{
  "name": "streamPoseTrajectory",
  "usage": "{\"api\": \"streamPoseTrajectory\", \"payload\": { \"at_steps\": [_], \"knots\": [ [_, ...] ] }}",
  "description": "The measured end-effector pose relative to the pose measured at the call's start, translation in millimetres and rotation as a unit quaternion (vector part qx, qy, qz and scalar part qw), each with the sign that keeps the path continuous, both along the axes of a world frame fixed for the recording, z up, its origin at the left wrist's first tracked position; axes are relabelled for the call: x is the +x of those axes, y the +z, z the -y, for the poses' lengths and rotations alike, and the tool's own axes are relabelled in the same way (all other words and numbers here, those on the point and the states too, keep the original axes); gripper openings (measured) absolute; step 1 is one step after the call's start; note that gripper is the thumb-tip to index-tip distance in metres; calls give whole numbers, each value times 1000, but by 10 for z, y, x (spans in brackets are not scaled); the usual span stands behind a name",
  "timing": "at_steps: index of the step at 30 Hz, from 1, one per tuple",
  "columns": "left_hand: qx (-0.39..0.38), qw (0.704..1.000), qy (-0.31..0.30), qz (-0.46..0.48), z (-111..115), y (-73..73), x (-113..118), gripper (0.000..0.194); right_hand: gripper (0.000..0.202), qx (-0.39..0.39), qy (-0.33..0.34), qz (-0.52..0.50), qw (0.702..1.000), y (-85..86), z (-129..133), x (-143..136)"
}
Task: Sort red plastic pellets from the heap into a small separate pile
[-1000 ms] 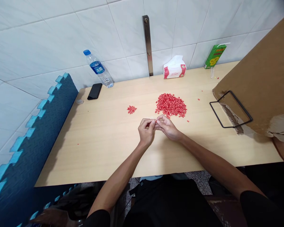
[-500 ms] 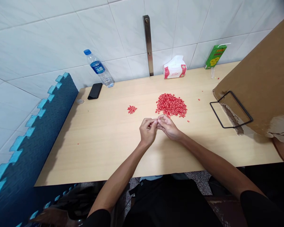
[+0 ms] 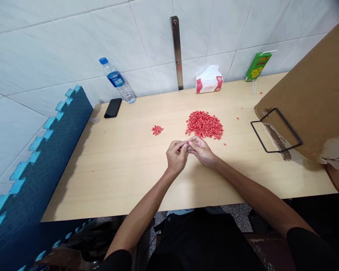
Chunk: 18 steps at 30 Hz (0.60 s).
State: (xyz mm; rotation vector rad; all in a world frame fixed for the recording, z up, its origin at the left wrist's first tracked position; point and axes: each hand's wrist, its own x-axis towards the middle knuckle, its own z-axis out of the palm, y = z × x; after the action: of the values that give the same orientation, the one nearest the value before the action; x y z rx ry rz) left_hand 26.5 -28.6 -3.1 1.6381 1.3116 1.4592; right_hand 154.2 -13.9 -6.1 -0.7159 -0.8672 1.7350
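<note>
My left hand (image 3: 176, 155) and my right hand (image 3: 201, 151) meet fingertip to fingertip over the table, both closed in a pinch. Between the fingertips a bit of a small red piece (image 3: 188, 142) shows; the fingers cover most of it. Just beyond my hands lies a large pile of small red cylindrical pieces (image 3: 205, 125). To its left sits a much smaller heap of like pieces (image 3: 157, 130). One loose red piece (image 3: 225, 144) rests right of my right hand.
A water bottle (image 3: 117, 79), a black phone (image 3: 113, 108), a tissue pack (image 3: 209, 79) and a green drink carton (image 3: 257, 67) stand or lie by the wall. At right, a black wire frame (image 3: 276, 130) adjoins a cardboard sheet (image 3: 307, 90). Blue foam mat (image 3: 53, 150) borders the left; another person's arm (image 3: 333, 178) shows at right.
My fingers have shifted slightly at the pinch, and a bit of red now shows between them. The piles look the same; the view has moved a little.
</note>
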Motion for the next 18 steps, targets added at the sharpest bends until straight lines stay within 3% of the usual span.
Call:
{"api": "streamPoseTrajectory", "payload": {
  "at_steps": [18],
  "knots": [
    [-59,990,-33,125,-72,-52,-13,16,32,17,18,31,999,3,-28,64]
  ]
}}
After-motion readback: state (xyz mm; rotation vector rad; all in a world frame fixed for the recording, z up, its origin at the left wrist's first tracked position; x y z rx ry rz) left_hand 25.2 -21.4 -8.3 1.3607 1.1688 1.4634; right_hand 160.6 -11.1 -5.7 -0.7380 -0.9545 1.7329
